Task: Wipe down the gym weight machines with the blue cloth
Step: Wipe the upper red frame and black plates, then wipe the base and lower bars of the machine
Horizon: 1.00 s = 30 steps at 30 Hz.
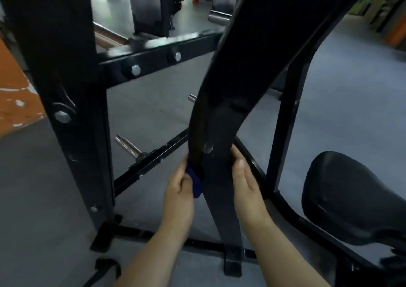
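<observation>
We stand over a black weight machine [72,84] on the grey gym floor [153,115], its thick upright post on our left joined by a bolted crossbar [158,58] to a curved black arm [222,119] that sweeps down through the middle of our view. To the right sits a black padded seat [342,199]. A chrome peg [127,145] juts from a lower diagonal bar. Our left hand [179,195] presses the blue cloth [195,182] against the left edge of the curved arm, fingers closed around the bunched fabric, most of which is hidden between palm and metal. Our right hand [246,183] is wrapped on the arm's right edge just opposite, thumb in front and fingers curled behind, gripping the bare metal.
</observation>
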Tool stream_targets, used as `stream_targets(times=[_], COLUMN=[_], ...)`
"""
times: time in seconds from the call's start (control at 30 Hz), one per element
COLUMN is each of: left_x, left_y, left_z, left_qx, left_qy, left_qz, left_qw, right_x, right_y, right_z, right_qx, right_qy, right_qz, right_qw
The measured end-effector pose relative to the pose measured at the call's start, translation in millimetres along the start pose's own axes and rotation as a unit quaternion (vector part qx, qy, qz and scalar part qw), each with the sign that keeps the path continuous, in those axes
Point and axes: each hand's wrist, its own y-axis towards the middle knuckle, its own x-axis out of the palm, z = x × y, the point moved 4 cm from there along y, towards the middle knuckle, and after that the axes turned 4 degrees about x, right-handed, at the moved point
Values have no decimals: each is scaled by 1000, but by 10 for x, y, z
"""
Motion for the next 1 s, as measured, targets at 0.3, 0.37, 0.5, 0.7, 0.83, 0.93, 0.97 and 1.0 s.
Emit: stream_targets(times=[0.3,0.37,0.5,0.7,0.83,0.93,0.97,1.0], left_x=[69,87,-40,-2,-14,38,65,96], left_y=[-25,-75,190,283,111,-7,30,109], left_z=[-744,-802,-110,-383,-624,-278,-90,126], left_qx=[65,43,243,295,373,519,566,602], left_qy=[-27,-27,-21,-22,66,163,205,252], left_qz=[45,41,74,37,87,113,126,137], left_qw=[997,998,967,955,921,831,789,745], right_x=[0,-1,12,45,43,30,13,-10], right_y=[167,174,216,251,231,227,241,246], right_z=[338,355,420,426,398,382,370,353], right_qx=[-52,-72,-95,-119,-135,-135,-132,-131], right_qy=[26,31,41,27,5,-17,-25,-33], right_qz=[105,112,127,139,143,144,145,146], right_qw=[993,991,986,983,980,980,980,980])
